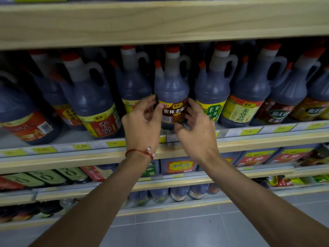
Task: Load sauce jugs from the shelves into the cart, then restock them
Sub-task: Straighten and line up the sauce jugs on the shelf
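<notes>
Head cam, close, facing shelf (249,141).

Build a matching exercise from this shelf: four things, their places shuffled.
Things:
1. dark sauce jug with a brown label
2. dark sauce jug with a red-and-yellow label
3. red string bracelet with white beads
4. yellow paper price tag

Places:
A. around the left wrist
B. on the shelf's front edge
C. between the left hand and right hand
D. standing left of both hands

Pairs: 1-C, 2-D, 3-A, 4-B
</notes>
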Available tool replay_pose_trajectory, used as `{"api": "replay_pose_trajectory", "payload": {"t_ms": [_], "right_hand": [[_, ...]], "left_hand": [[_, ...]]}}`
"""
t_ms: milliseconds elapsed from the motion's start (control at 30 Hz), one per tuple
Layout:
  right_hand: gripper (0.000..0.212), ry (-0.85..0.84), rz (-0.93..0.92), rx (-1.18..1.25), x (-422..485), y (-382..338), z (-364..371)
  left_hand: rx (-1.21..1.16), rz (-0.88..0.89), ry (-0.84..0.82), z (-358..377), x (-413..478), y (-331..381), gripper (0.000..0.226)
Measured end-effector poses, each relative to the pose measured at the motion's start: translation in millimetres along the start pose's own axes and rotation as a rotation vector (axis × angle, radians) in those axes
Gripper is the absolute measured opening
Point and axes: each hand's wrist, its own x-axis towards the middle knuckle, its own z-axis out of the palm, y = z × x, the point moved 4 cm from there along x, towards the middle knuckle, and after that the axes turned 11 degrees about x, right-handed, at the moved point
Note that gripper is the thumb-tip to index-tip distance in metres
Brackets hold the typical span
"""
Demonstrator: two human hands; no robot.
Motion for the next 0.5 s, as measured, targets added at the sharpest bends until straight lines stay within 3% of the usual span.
{"api": "replay_pose_trajectory", "payload": {"t_ms": [200,300,400,500], "right_hand": [[0.076,0.09,-0.004,-0.046,0.1,0.4,6.8],[0.075,0.138,-0.024,-0.118,3.3,-1.1,11.8],[0.076,0.225,-0.024,-0.118,1.5,-5.7,16.6],[0.079,0.308,-0.004,-0.151,-0.5,-10.4,27.7]], "left_hand": [[0.136,0.078,0.146,-16.0,23.5,28.1,0.04],[0.314,0.115,0.017,-16.9,40.0,34.5,0.048],[0.558,0.2,-0.13,-15.1,56.3,43.6,0.04],[0.607,0.333,-0.184,-14.9,61.6,46.2,0.036]]}}
